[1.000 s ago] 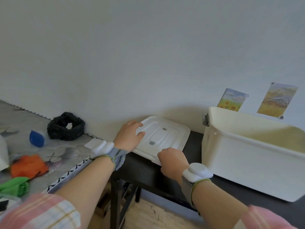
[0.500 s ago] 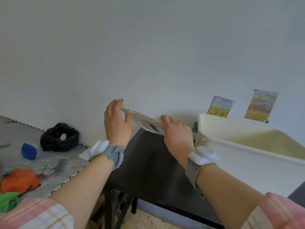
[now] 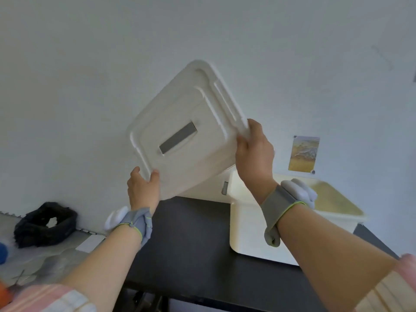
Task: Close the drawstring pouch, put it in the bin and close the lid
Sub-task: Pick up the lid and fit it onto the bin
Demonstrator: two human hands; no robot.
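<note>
On the black table [image 3: 191,244], the open bin [image 3: 252,239] sits toward its right edge while the tilted lid [image 3: 180,131], clamped by left hand [image 3: 141,190] and right hand [image 3: 254,152], could land skewed; pouch unseen.

Lid [image 3: 186,131] hides bin's [image 3: 249,224] far-left corner and part of the wall picture; right hand [image 3: 254,152] and wrist cover bin's near rim. Bin interior not visible, pouch can't be seen. Blue object [image 3: 2,253] cut off at left edge.
</note>
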